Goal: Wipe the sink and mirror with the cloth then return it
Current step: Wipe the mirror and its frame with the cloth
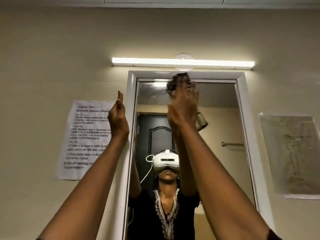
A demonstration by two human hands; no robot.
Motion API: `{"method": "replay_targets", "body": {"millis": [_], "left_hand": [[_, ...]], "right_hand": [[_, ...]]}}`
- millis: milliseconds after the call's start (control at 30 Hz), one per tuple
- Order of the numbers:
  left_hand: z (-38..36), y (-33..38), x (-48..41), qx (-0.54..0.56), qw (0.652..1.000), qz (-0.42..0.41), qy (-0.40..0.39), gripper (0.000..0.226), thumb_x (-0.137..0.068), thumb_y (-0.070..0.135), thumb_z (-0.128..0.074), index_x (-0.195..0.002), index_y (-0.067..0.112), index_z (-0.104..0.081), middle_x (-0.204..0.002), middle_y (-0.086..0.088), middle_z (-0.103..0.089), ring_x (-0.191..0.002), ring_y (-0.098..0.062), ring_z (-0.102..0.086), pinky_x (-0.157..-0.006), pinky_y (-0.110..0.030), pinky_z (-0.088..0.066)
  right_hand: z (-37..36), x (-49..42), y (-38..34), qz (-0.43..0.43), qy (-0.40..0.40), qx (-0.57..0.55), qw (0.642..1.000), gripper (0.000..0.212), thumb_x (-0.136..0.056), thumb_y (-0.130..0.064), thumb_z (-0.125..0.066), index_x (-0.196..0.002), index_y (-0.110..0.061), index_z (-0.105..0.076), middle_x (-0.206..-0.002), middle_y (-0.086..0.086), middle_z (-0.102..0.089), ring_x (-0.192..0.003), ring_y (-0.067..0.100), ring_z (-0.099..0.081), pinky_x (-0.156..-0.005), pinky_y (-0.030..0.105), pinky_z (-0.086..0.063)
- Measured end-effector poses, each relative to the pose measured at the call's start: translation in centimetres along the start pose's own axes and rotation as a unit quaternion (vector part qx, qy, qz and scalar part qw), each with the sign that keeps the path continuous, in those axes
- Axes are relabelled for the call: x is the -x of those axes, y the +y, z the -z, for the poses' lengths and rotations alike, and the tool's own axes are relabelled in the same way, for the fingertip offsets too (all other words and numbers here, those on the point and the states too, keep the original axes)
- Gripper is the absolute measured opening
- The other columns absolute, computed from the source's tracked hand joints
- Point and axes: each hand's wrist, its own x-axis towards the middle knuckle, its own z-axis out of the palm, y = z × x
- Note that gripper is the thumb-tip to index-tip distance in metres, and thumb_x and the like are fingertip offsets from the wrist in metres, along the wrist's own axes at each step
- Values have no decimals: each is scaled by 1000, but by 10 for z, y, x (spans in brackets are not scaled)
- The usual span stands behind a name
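Observation:
A tall mirror (220, 104) in a white frame (131, 94) hangs on the beige wall. My right hand (183, 108) is raised high and presses a dark crumpled cloth (176, 84) flat against the glass near the mirror's top edge. My left hand (118, 118) is lifted beside the frame's left side, fingers straight and apart, holding nothing. The glass reflects a person wearing a white headset and a dark patterned top, both arms up. The sink is out of view.
A lit tube light (183, 62) runs above the mirror. A printed task sheet (84, 141) is taped to the wall at left. A faded drawing (292, 155) hangs at right. A dark door and a towel bar appear as reflections.

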Motion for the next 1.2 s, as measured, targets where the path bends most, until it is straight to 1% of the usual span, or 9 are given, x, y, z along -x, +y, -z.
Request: {"method": "replay_targets", "body": {"millis": [167,333,467,600,700,900,967,1067,1200], "left_hand": [[12,17,-9,103,984,143,-3,49,-97,40,-34,-132,8,-48,-136,-5,-54,-125,-16,-49,-106,-32,-39],[16,38,-26,-89,983,151,-46,41,-85,29,-60,-121,9,-60,-123,-6,-63,-115,-16,-56,-95,-24,-40],[2,46,-10,-153,979,119,-61,48,-88,11,-56,-134,11,-45,-138,-6,-52,-124,-20,-50,-104,-32,-42],[-6,37,4,-193,977,84,-45,55,-92,2,-47,-142,18,-31,-149,-2,-37,-131,-18,-42,-96,-15,-32],[-1,21,10,-221,971,72,-59,56,-92,2,-47,-143,18,-29,-150,-1,-35,-133,-18,-40,-88,-7,-29],[-10,24,-1,-291,956,-3,-31,55,-94,-3,-37,-144,15,-24,-152,-10,-31,-130,-14,-40,-77,10,-19],[-11,14,1,-301,953,-28,-24,58,-92,-9,-33,-145,12,-22,-154,-12,-26,-141,-20,-25,-79,17,-11],[-12,0,10,-329,938,-103,-21,63,-87,-13,-30,-145,10,-20,-155,-11,-21,-145,-23,-13,-93,13,-4],[-16,-7,17,-368,914,-171,-18,54,-92,-2,-29,-144,9,-25,-154,-10,-25,-145,-22,-16,-120,-23,-8]], "right_hand": [[-30,77,-48,264,-154,24,952,57,-92,-34,-28,-147,-18,-23,-155,6,-23,-144,28,-11,-119,44,-7],[-19,156,-29,322,-213,2,922,59,-90,-33,-35,-147,-19,-24,-156,4,-21,-145,27,-11,-118,48,-11],[-2,233,-3,478,-292,3,828,48,-89,-30,-47,-136,-20,-43,-149,3,-38,-143,30,-18,-117,51,-8],[3,237,14,586,-337,-35,736,39,-92,-22,-43,-131,-19,-50,-141,3,-49,-141,30,-25,-116,46,12],[5,211,6,574,-300,-7,762,44,-84,-20,-48,-127,-19,-54,-137,2,-54,-139,28,-29,-115,52,10],[0,175,-31,295,-238,22,925,47,-84,-24,-41,-128,-13,-51,-140,6,-49,-142,29,-23,-115,55,-12],[-1,221,-30,300,-245,-1,922,45,-82,-21,-43,-125,-10,-54,-137,10,-52,-140,32,-25,-115,54,-14],[12,296,-4,450,-304,-2,840,46,-86,-20,-44,-131,-13,-50,-144,8,-44,-142,29,-21,-118,49,-1],[26,288,36,470,-319,11,823,51,-92,-27,-40,-143,-21,-34,-152,-3,-32,-145,21,-10,-118,48,2]]}}
